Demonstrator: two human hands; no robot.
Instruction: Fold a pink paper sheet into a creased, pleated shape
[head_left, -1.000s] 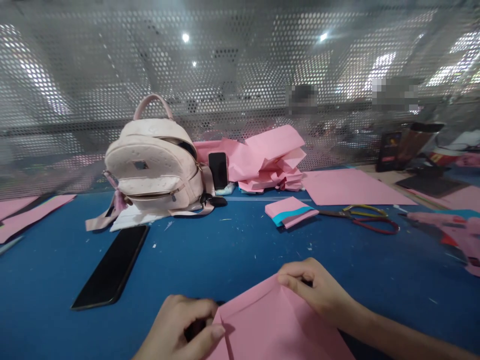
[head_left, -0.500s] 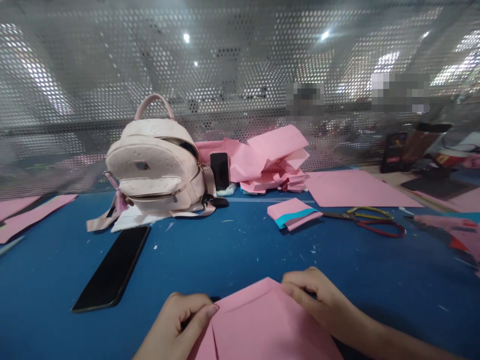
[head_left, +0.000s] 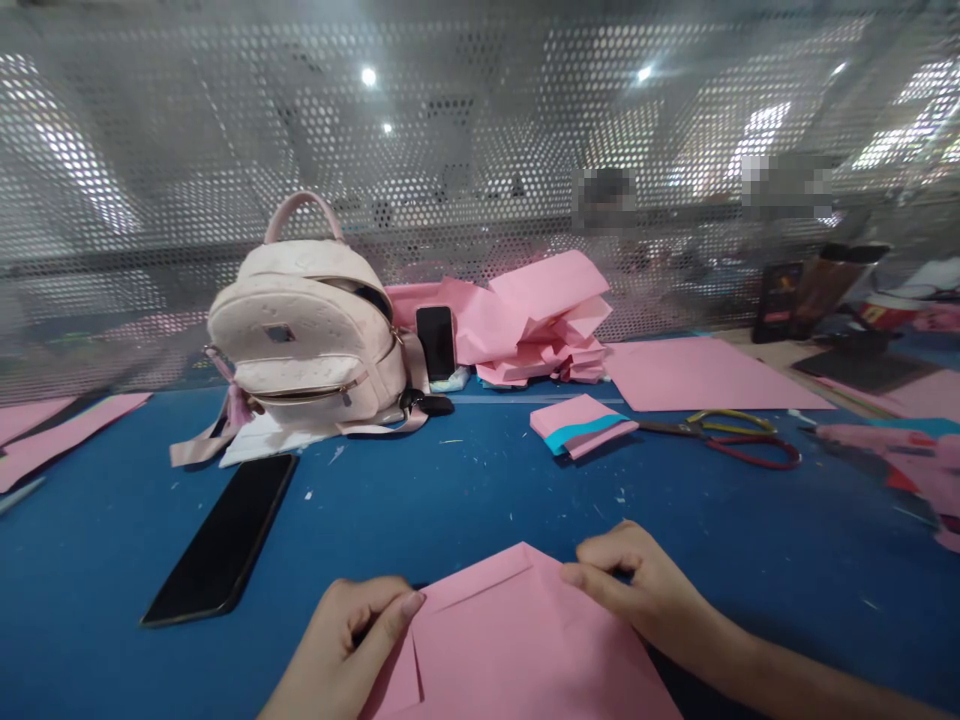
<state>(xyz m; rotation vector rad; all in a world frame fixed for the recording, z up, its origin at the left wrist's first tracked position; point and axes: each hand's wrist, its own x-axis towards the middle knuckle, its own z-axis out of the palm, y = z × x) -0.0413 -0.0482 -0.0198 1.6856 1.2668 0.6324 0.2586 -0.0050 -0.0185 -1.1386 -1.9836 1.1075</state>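
A pink sheet of paper [head_left: 517,650] with folded strips along its upper left and left edges lies at the bottom centre, one corner pointing away from me. My left hand [head_left: 349,640] pinches its left edge between thumb and fingers. On the other side, my right hand [head_left: 645,590] pinches the upper right edge, thumb on top. The lower part of the sheet is cut off by the frame. Beyond it lies a small folded pink piece with a blue band [head_left: 581,428].
Scissors [head_left: 705,430] touch the folded piece; a pink glue gun [head_left: 907,455] lies far right. A black phone [head_left: 221,540] rests at left. Behind stand a pale backpack [head_left: 307,330], another phone [head_left: 436,342] and crumpled pink paper [head_left: 536,320], before a perforated metal screen [head_left: 480,150].
My right hand has slid slightly outward along the paper's edge, uncovering more of the corner. The folded strip at the upper left shows more clearly. The camera view has shifted slightly.
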